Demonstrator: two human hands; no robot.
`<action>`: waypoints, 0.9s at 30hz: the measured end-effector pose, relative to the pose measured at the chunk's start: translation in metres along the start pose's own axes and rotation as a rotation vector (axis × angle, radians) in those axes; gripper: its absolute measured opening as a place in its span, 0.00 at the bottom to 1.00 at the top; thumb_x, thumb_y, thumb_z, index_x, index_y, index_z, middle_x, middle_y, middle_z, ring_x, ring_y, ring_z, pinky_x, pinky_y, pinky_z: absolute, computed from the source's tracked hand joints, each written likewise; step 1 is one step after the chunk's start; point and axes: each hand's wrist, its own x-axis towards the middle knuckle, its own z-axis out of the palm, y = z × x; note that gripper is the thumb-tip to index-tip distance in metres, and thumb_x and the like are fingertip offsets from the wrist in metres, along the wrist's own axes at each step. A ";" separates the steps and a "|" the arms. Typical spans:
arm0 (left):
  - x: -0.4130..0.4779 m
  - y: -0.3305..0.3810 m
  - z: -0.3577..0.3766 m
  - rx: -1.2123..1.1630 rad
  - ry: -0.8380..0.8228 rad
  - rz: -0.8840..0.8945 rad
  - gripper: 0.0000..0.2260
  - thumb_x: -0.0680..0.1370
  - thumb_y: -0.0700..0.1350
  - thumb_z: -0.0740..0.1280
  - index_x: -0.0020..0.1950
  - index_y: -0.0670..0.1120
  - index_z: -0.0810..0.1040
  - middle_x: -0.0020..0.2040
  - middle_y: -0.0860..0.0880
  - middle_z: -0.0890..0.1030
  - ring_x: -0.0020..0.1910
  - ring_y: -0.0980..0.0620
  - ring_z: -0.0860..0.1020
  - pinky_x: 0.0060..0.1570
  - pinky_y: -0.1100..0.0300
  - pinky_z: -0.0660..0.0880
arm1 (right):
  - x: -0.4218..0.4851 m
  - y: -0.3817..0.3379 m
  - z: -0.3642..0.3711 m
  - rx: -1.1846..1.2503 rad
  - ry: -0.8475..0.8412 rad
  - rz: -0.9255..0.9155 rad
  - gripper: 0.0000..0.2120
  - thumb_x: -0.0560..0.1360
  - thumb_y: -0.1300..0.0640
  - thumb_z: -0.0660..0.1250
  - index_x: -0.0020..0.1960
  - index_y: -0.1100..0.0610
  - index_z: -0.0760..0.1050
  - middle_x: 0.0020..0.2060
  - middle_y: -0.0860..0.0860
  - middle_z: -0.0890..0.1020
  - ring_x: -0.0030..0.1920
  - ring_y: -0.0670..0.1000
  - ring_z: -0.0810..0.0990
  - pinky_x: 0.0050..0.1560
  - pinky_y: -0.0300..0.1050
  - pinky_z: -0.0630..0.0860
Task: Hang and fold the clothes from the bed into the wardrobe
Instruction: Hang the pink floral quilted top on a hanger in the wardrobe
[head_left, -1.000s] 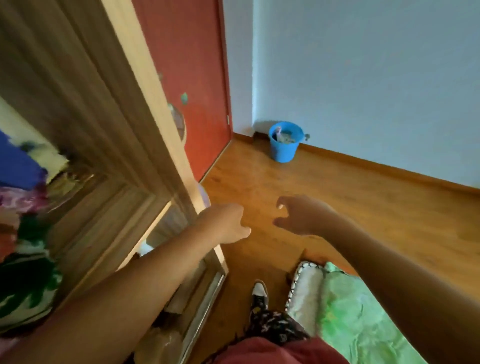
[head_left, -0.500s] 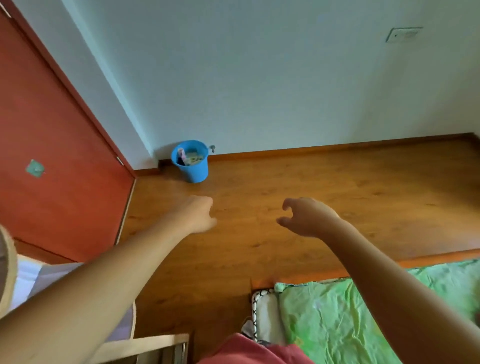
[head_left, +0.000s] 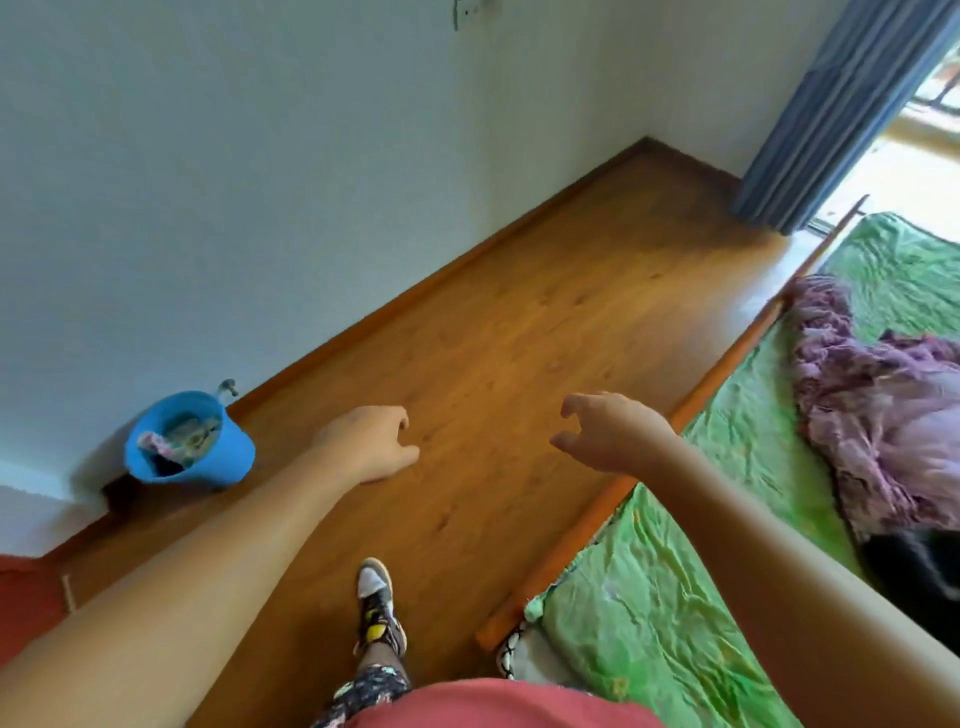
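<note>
A bed with a green sheet (head_left: 691, 597) runs along the right side, edged by an orange wooden frame. On it lies a crumpled purple garment (head_left: 872, 415), and a dark piece of clothing (head_left: 914, 566) shows just below it at the right edge. My left hand (head_left: 371, 447) hangs over the floor with loosely curled fingers, holding nothing. My right hand (head_left: 610, 436) hovers near the bed's edge, fingers loosely bent, also holding nothing. The wardrobe is out of view.
A blue bucket (head_left: 189, 441) with rags stands against the white wall at left. Wooden floor (head_left: 519, 338) stretches between wall and bed. A grey-blue curtain (head_left: 831, 114) hangs at the top right by a bright doorway. My foot in a sneaker (head_left: 376, 597) stands below.
The view has swung right, away from the wardrobe and red door, toward the bed. The purple garment and curtain have come into sight. Both hands stay empty in front of me.
</note>
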 end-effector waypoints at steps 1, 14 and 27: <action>0.019 -0.001 -0.007 0.023 -0.005 0.048 0.22 0.80 0.60 0.65 0.72 0.54 0.70 0.69 0.51 0.75 0.64 0.48 0.77 0.59 0.51 0.78 | 0.006 0.000 -0.002 0.010 0.005 0.043 0.25 0.77 0.35 0.63 0.68 0.47 0.71 0.62 0.52 0.79 0.59 0.57 0.79 0.56 0.55 0.79; 0.206 -0.027 -0.107 0.194 -0.015 0.537 0.23 0.80 0.60 0.65 0.72 0.54 0.71 0.70 0.51 0.76 0.62 0.50 0.78 0.53 0.57 0.80 | 0.092 -0.058 -0.033 0.186 0.133 0.457 0.22 0.78 0.36 0.60 0.66 0.47 0.72 0.58 0.50 0.79 0.53 0.54 0.79 0.44 0.47 0.73; 0.269 0.181 -0.125 0.291 -0.045 1.002 0.22 0.79 0.58 0.67 0.71 0.54 0.72 0.67 0.52 0.76 0.59 0.52 0.78 0.49 0.60 0.80 | 0.061 0.062 -0.047 0.391 0.217 0.847 0.24 0.75 0.34 0.62 0.65 0.46 0.73 0.61 0.52 0.80 0.61 0.57 0.78 0.57 0.54 0.78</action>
